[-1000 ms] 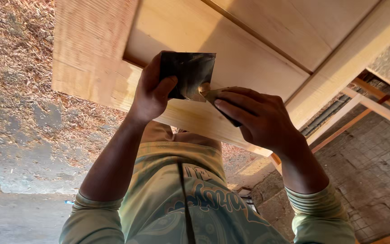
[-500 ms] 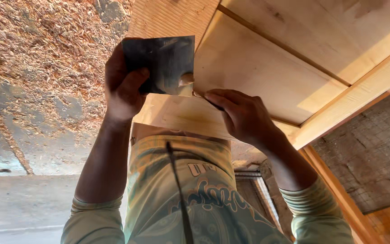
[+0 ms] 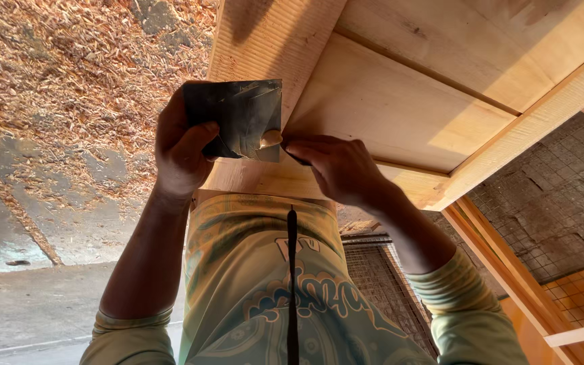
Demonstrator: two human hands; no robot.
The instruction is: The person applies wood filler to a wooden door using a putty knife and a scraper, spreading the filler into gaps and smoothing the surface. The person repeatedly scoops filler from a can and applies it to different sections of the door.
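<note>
The left hand is closed on one dark metal sheet, thumb across its lower left face and fingers hidden behind it. The sheet is roughly square, so it has no clear long axis; its flat face turns toward the camera, its top edge runs level, and its right edge stands just over the seam of the wooden panel. At the sheet's lower right corner sits a small pale lump, touching the sheet. The right hand is curled with its fingertips pressed together just beside that lump; whether they grip anything I cannot tell. The two hands are close but not touching.

Beyond the hands the panel is made of flat boards with a ribbed plank along its left edge and one raised batten slanting down its right side. Left of the ribbed plank the ground is open, strewn with wood shavings over a concrete floor. Right of the batten lies wire mesh behind a timber frame
</note>
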